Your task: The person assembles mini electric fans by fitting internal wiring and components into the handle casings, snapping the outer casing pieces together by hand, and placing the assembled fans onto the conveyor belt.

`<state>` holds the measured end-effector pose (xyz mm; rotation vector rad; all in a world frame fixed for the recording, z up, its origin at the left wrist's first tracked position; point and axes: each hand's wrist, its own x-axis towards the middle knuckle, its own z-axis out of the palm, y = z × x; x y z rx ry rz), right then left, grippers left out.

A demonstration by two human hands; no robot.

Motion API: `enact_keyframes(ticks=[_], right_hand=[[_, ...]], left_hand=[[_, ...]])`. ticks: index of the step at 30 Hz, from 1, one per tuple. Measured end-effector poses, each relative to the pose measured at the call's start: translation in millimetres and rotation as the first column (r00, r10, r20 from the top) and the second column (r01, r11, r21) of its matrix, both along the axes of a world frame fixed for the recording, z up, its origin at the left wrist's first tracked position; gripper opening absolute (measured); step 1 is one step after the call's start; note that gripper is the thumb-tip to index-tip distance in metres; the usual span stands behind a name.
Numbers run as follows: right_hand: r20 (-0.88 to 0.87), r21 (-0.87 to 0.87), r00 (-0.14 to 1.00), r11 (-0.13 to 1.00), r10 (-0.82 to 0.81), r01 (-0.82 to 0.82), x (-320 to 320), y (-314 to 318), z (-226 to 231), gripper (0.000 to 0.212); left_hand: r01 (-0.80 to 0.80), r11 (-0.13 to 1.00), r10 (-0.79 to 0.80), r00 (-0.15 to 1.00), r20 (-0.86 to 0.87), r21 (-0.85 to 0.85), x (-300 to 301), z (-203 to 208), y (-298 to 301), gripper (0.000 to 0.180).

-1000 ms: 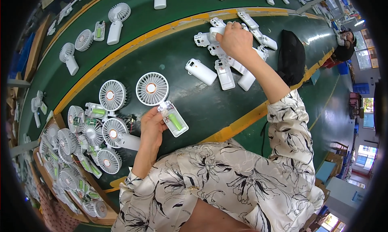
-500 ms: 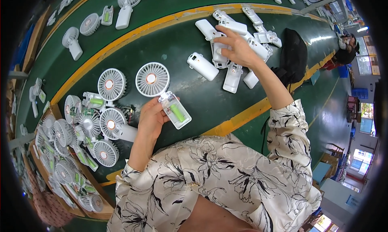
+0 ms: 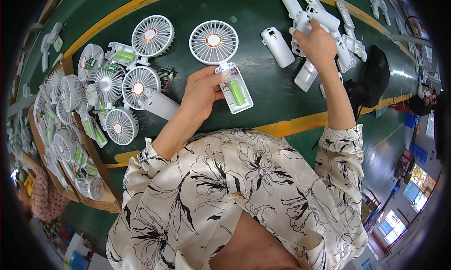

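Note:
My left hand [image 3: 202, 92] is closed round the handle of a white handheld fan [image 3: 213, 40], whose round head points away from me. The handle lies uncovered, with a green battery cell [image 3: 236, 93] and thin wires inside. Over a pile of white handle shells at the right, my right hand [image 3: 320, 48] has its thumb and fingers closed on one white handle shell [image 3: 302, 22]. The hand partly hides that shell and the ones under it. A separate white shell [image 3: 278, 48] lies just left of the pile.
Several part-assembled fans [image 3: 139, 86] lie at the left, beside a cardboard box [image 3: 104, 203] filled with more. A black bag-like thing [image 3: 377, 77] sits right of the shells. Yellow tape [image 3: 291, 125] edges the green table [image 3: 256, 16]. Another person's sleeve [image 3: 49, 197] shows at far left.
The view has shifted, so the table sits higher and further right in it. My right hand's spread fingers have closed on a shell in the pile. My left hand still holds the fan.

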<state>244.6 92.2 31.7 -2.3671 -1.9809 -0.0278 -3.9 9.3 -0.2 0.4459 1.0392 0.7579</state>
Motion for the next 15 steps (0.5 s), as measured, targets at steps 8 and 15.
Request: enact_keyframes(ticks=[8,15], right_hand=[[-0.228,0.008,0.968,0.994,-0.107,0.112,7.1,-12.4,2.6,0.066],[-0.532,0.109,0.832,0.987,0.160,-0.120,-48.0,-69.4,43.7,0.058]], left_hand=[[-0.054,0.997,0.057,0.997,0.054,-0.050,2.0,1.6,0.1,0.021],[-0.060,0.998,0.060,0.997,0.056,0.006,2.4,-0.3,-3.4,0.022]])
